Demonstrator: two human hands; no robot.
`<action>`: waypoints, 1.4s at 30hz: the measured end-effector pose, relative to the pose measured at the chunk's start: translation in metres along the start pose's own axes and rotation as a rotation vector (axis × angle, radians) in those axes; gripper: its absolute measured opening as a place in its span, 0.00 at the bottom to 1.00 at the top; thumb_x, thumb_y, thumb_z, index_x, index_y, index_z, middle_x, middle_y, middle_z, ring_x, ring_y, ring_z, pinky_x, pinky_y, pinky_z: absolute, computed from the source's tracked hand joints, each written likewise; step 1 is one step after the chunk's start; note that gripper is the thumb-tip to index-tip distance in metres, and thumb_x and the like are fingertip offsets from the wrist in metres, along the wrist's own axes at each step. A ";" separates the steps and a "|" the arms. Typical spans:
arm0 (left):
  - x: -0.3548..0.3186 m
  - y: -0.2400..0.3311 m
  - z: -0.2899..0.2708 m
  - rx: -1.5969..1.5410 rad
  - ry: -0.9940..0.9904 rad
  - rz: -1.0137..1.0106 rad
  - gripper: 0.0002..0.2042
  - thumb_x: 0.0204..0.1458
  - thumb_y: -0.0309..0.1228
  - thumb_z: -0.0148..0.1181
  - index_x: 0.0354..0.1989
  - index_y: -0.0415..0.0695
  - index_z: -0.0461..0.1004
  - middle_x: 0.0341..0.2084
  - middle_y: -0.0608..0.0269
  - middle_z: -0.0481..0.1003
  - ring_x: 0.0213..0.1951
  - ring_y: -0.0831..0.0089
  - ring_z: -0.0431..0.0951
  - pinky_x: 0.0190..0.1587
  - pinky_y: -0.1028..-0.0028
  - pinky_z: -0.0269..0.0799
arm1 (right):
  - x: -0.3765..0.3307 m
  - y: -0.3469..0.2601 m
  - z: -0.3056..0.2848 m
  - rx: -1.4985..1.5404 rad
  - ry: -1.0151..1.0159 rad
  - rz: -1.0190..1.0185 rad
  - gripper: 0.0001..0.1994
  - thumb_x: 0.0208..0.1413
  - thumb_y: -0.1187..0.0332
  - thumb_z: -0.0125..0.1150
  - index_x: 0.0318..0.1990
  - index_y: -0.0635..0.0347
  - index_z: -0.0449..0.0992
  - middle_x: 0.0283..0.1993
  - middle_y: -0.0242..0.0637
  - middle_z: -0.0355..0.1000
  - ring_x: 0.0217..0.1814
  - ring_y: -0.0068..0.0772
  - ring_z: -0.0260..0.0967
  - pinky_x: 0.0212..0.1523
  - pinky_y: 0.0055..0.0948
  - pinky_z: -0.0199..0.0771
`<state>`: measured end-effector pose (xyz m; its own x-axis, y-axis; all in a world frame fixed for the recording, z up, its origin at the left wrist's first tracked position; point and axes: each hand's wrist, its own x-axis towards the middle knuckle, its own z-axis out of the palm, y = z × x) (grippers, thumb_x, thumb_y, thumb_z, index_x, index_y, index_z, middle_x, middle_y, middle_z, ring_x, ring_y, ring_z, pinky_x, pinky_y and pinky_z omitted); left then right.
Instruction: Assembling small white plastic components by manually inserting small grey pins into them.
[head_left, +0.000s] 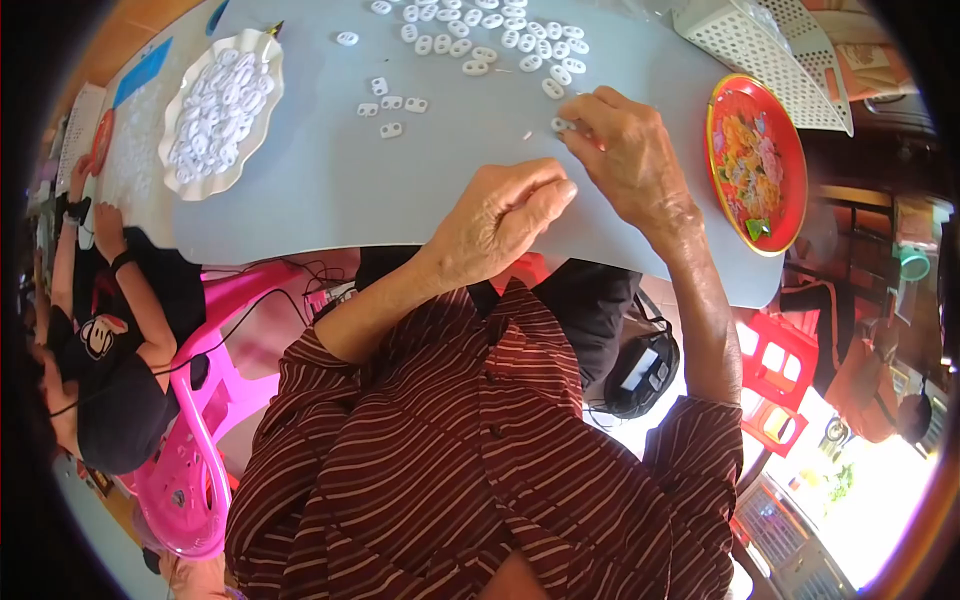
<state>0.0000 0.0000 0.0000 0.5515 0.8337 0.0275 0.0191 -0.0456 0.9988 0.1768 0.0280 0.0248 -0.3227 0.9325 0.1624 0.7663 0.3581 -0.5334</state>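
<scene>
White piece | right hand: thumb and finger pinch it, knuckles up over table | left hand: fingers curled in, thumb pressed close, inside hidden

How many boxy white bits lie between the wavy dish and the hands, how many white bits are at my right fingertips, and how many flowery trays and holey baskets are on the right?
Boxy white bits: 5
White bit at your right hand: 1
Flowery tray: 1
Holey basket: 1
Total: 8
</scene>
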 end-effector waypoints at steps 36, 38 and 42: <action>0.009 0.003 -0.024 -0.569 0.179 -0.005 0.11 0.58 0.34 0.50 0.33 0.37 0.72 0.20 0.66 0.68 0.27 0.77 0.69 0.33 0.77 0.65 | -0.012 -0.016 0.020 0.870 0.243 -0.047 0.05 0.52 0.78 0.58 0.37 0.67 0.75 0.31 0.33 0.72 0.31 0.22 0.72 0.35 0.21 0.74; 0.011 0.003 -0.021 -0.419 0.232 0.020 0.11 0.57 0.34 0.52 0.34 0.37 0.72 0.22 0.66 0.69 0.27 0.78 0.69 0.32 0.78 0.65 | -0.021 -0.012 0.020 0.925 0.285 0.177 0.05 0.55 0.74 0.59 0.37 0.67 0.75 0.34 0.31 0.74 0.36 0.17 0.68 0.38 0.19 0.71; 0.013 0.007 -0.013 -0.212 0.248 0.091 0.11 0.57 0.34 0.53 0.35 0.37 0.72 0.22 0.67 0.71 0.27 0.81 0.70 0.30 0.80 0.64 | -0.026 -0.014 0.020 0.895 0.278 0.191 0.06 0.53 0.74 0.60 0.36 0.67 0.75 0.31 0.31 0.74 0.34 0.17 0.69 0.37 0.19 0.71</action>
<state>-0.0038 0.0179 0.0079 0.3224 0.9413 0.1001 -0.2091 -0.0324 0.9774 0.1637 -0.0022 0.0112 -0.0041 0.9906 0.1365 0.0460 0.1366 -0.9896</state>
